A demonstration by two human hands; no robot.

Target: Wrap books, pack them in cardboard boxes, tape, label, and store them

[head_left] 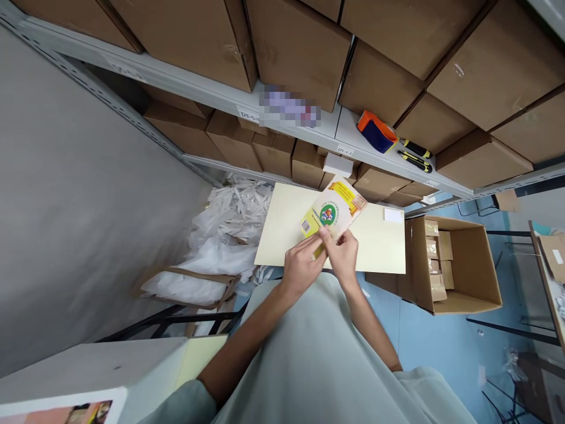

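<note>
Both of my hands hold a flat printed packet (332, 207), yellow and white with a round green logo and a barcode. It is tilted, its far end pointing up and right, above a cream-coloured tabletop (282, 229). My left hand (304, 262) grips its lower left end, fingers closed and overlapping. At the lower right edge, my right hand (342, 253) pinches it with the thumb on the printed face. The packet's underside is hidden. To the right on the tabletop lies a small white label or card (392, 215).
An open carton (472, 265) holding several small brown boxes stands right of the table. Shelves of cartons (300, 47) rise in front, with an orange and blue tape dispenser (377, 131) and yellow-black cutters (415, 161). White plastic waste (229, 229) is heaped at left.
</note>
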